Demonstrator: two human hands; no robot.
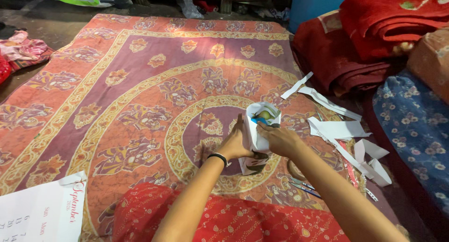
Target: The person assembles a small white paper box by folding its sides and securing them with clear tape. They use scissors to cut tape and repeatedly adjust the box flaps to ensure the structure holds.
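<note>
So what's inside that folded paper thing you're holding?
The paper opens upward, showing green and blue printed patches inside. Its lower inside stays hidden behind the left hand and right hand.

Glossy paper cup (258, 130), matt printed cotton bedspread (140, 97), white paper strips (336, 130), plush red blankets (374, 31)

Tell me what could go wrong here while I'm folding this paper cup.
The paper cup is held up only by your left hand and right hand, so a hard pinch might crush or tear it. The paper strips beside you could get creased, and the scissors near your right arm could poke you.
</note>
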